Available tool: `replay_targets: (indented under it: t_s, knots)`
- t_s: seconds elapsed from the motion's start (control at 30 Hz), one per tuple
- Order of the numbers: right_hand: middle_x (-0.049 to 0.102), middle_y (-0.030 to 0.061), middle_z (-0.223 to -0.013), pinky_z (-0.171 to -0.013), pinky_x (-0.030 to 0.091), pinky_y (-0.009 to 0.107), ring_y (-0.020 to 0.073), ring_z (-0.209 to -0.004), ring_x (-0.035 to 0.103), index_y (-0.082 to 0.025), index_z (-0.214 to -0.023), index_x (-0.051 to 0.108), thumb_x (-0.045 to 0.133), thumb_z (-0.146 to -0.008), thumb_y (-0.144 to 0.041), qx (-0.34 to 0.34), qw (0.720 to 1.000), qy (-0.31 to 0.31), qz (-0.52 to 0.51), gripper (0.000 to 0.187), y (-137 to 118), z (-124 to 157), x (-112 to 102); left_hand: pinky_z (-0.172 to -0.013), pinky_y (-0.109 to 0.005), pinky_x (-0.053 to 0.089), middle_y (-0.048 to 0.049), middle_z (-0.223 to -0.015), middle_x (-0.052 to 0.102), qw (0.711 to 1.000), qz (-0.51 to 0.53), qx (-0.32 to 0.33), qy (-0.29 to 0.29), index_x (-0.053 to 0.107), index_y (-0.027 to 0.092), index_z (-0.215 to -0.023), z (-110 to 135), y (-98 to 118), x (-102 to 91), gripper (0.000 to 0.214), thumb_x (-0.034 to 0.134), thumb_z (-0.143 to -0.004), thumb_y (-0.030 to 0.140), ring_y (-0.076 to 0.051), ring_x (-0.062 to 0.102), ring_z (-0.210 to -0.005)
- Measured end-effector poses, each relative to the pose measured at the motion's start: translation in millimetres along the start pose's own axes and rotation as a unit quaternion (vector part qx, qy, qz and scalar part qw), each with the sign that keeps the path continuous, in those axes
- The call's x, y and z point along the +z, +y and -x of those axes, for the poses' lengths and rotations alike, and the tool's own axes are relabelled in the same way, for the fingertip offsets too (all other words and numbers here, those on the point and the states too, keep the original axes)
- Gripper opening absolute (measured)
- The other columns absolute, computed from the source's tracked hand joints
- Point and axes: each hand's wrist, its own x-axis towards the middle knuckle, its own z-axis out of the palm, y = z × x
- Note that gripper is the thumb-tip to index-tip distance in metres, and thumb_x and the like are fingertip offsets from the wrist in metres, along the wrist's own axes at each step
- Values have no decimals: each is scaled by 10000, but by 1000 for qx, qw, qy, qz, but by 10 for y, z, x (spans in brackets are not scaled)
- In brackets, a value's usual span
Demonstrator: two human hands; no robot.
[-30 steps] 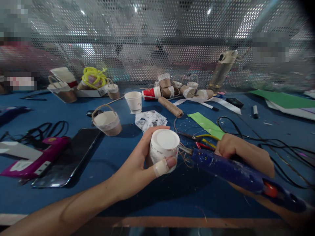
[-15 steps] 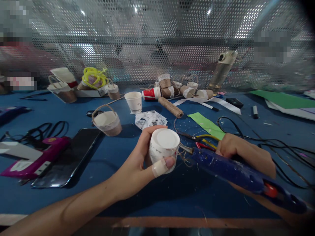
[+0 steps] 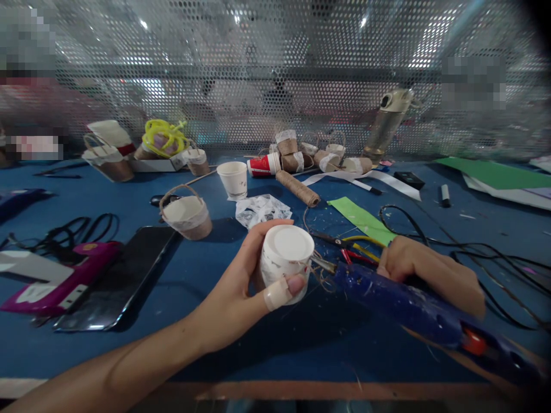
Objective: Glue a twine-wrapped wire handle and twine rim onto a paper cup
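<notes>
My left hand [image 3: 241, 287] is wrapped round a white paper cup [image 3: 286, 255] held upside down above the blue table, a bandage on the thumb. My right hand [image 3: 430, 272] grips a blue hot glue gun [image 3: 400, 298]. Its metal nozzle [image 3: 323, 264] touches the cup's right side, where thin twine strands hang. The gun's orange trigger [image 3: 472, 346] shows near the lower right.
A twine-wrapped cup basket [image 3: 187, 215], a plain paper cup [image 3: 233, 179], a crumpled wrapper [image 3: 260, 209], a twine spool [image 3: 298, 188] and a green paper strip [image 3: 361, 218] lie ahead. A phone [image 3: 116, 275] and magenta glue gun [image 3: 60, 281] sit left. Black cables [image 3: 473, 246] trail right. Mesh wall behind.
The glue gun's rear has dipped slightly lower and my right hand shifted a little; the cup and nozzle stay together.
</notes>
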Motion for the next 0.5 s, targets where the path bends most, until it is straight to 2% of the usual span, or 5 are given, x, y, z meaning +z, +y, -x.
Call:
replay_targets:
  t_s: [0.27, 0.4, 0.5]
  knots:
    - [464, -29, -588, -467, 347, 274, 123, -490, 497, -212, -620, 434, 576, -854, -130, 27, 1000, 6, 10, 286, -18, -3, -9, -875, -284, 511, -13, -1148, 585, 999, 35, -3, 9, 456, 330, -1298, 7, -3, 7, 532, 738, -848, 290, -206, 591, -1026]
    - [475, -29, -584, -475, 351, 271, 125, -492, 510, -217, -630, 444, 575, -859, -156, 22, 1000, 0, 17, 270, -27, 0, -19, -883, -301, 505, -27, -1162, 593, 999, 24, 5, 23, 448, 313, -1267, 12, -11, 15, 521, 747, -840, 293, -221, 582, -1053]
    - [459, -31, -575, -470, 346, 270, 121, -478, 499, -218, -632, 435, 574, -852, -144, 18, 1000, 5, 14, 270, -21, 0, -21, -893, -293, 492, -26, -1193, 587, 1000, 13, 7, 12, 448, 323, -1279, 18, -13, 0, 514, 735, -853, 300, -221, 569, -1086]
